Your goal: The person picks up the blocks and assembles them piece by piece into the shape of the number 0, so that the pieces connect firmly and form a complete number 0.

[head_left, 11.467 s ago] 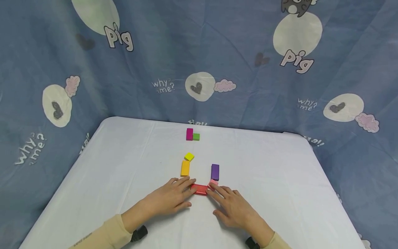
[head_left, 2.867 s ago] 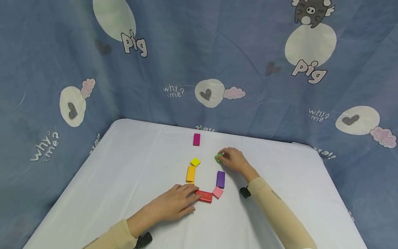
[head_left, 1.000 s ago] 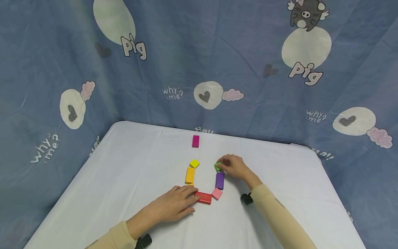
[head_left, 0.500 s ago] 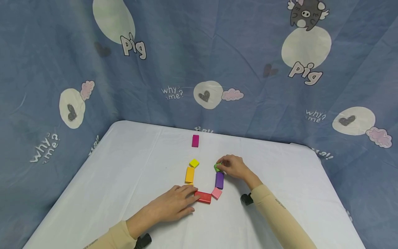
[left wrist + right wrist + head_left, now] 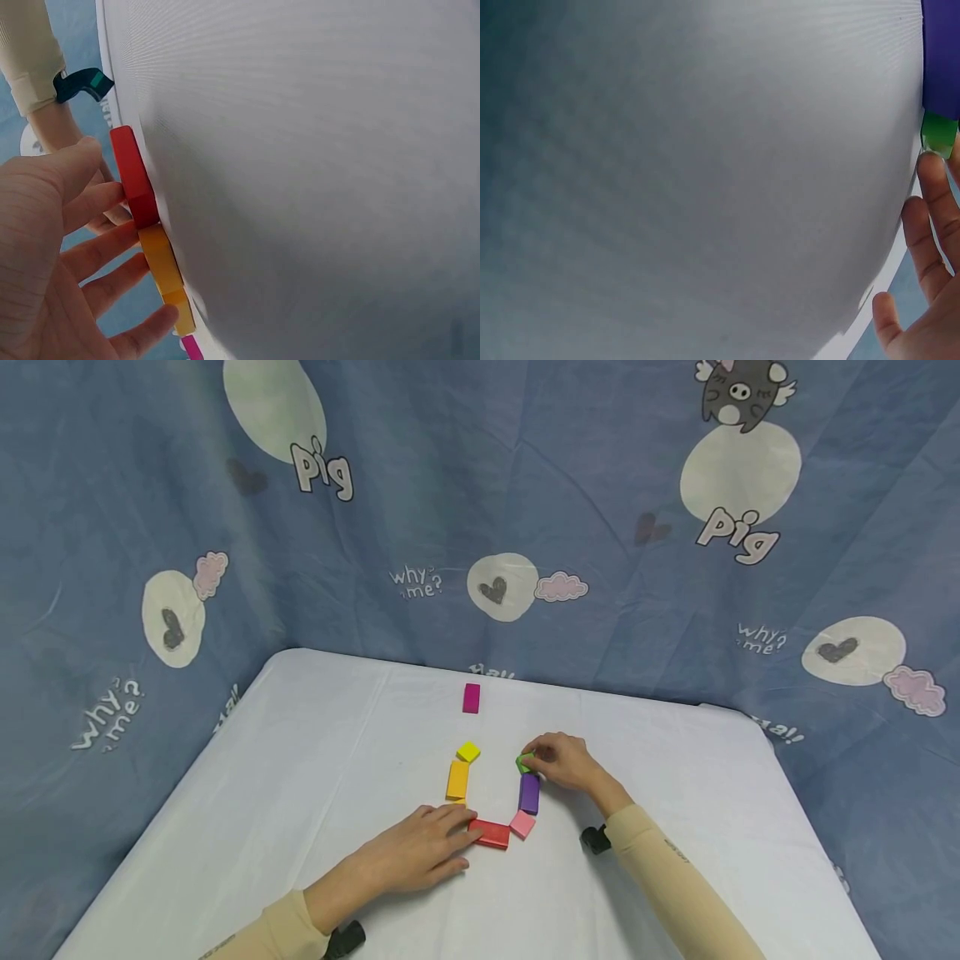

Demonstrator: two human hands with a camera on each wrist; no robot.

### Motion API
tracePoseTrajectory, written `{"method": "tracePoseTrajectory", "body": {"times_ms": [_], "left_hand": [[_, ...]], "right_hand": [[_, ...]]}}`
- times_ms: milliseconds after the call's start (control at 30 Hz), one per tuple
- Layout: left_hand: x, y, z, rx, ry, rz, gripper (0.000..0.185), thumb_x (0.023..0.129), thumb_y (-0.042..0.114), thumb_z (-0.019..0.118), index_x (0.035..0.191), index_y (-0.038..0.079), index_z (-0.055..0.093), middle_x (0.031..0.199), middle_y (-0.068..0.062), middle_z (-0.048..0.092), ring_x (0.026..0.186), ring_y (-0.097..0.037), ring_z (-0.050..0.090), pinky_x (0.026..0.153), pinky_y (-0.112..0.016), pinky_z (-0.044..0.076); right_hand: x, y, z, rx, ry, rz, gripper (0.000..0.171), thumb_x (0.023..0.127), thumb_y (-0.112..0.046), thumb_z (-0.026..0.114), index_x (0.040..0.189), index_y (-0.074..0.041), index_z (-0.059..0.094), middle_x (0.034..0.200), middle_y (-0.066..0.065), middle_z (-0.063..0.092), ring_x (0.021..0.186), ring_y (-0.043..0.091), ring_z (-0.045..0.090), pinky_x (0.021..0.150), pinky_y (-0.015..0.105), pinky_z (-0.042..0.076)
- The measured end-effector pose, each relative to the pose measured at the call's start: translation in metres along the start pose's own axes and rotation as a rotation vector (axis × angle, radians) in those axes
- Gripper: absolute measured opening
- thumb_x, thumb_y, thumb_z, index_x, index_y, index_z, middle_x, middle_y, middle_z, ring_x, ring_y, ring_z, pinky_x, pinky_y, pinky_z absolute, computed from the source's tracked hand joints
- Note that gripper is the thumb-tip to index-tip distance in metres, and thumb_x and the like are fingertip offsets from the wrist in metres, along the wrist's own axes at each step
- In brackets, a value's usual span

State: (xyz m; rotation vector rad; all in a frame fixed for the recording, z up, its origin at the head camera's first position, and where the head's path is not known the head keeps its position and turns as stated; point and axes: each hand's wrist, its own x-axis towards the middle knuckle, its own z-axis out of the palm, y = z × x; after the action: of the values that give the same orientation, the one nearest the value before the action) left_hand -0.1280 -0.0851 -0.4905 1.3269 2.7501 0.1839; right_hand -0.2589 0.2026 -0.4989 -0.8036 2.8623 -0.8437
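Fingers of the right hand [image 5: 564, 762] pinch the green block [image 5: 524, 762] at the purple block's [image 5: 529, 793] far end — loop half-closed (magenta block [image 5: 471, 697] unplaced); left hand [image 5: 420, 853] flat beside the red block [image 5: 490, 833].

The green block [image 5: 524, 762] has left its place beside the magenta block [image 5: 471, 697] near the table's far edge; the right hand [image 5: 564, 762] carried it toward the near edge and now pinches it at the purple block's [image 5: 529, 793] far end. That hand had earlier rested by the red block [image 5: 490, 833].
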Motion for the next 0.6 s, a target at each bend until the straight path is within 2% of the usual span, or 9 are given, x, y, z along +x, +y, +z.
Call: {"method": "tracePoseTrajectory", "body": {"times_ms": [267,433,533,600], "left_hand": [[-0.0008,0.0007,0.0003,-0.003,-0.006,-0.005,0.048,0.100,0.045,0.051,0.142,0.021,0.054,0.144,-0.003,0.045,0.130,-0.021,0.043,0.099,-0.043,0.043],[-0.0011,0.0013,0.0009,-0.008,-0.015,-0.009,0.048,0.100,0.045,0.051,0.142,0.021,0.053,0.144,-0.003,0.045,0.131,-0.021,0.043,0.099,-0.044,0.042],[-0.0007,0.0010,0.0008,-0.006,-0.008,-0.007,0.048,0.100,0.045,0.051,0.142,0.021,0.053,0.144,-0.003,0.045,0.131,-0.021,0.043,0.099,-0.044,0.043],[-0.0007,0.0009,0.0006,0.000,0.001,-0.004,0.048,0.100,0.044,0.052,0.142,0.020,0.054,0.144,-0.003,0.045,0.131,-0.021,0.043,0.098,-0.043,0.043]], "right_hand": [[-0.0011,-0.0007,0.0007,0.010,-0.003,-0.001,0.017,0.090,-0.027,0.071,0.101,-0.015,0.075,0.080,-0.010,0.062,0.084,0.014,0.057,0.085,0.048,0.041],[-0.0033,-0.0003,0.0011,0.028,0.004,0.037,0.024,0.096,-0.029,0.063,0.113,-0.014,0.072,0.091,-0.005,0.067,0.087,0.015,0.059,0.086,0.046,0.045],[-0.0063,-0.0015,-0.0027,0.036,0.037,0.080,0.027,0.100,-0.027,0.058,0.119,-0.013,0.069,0.099,-0.001,0.068,0.088,0.015,0.060,0.082,0.042,0.048],[-0.0099,-0.0040,-0.0071,0.021,0.069,0.095,0.026,0.100,-0.026,0.057,0.120,-0.013,0.069,0.099,-0.001,0.067,0.086,0.015,0.059,0.079,0.039,0.049]]}}
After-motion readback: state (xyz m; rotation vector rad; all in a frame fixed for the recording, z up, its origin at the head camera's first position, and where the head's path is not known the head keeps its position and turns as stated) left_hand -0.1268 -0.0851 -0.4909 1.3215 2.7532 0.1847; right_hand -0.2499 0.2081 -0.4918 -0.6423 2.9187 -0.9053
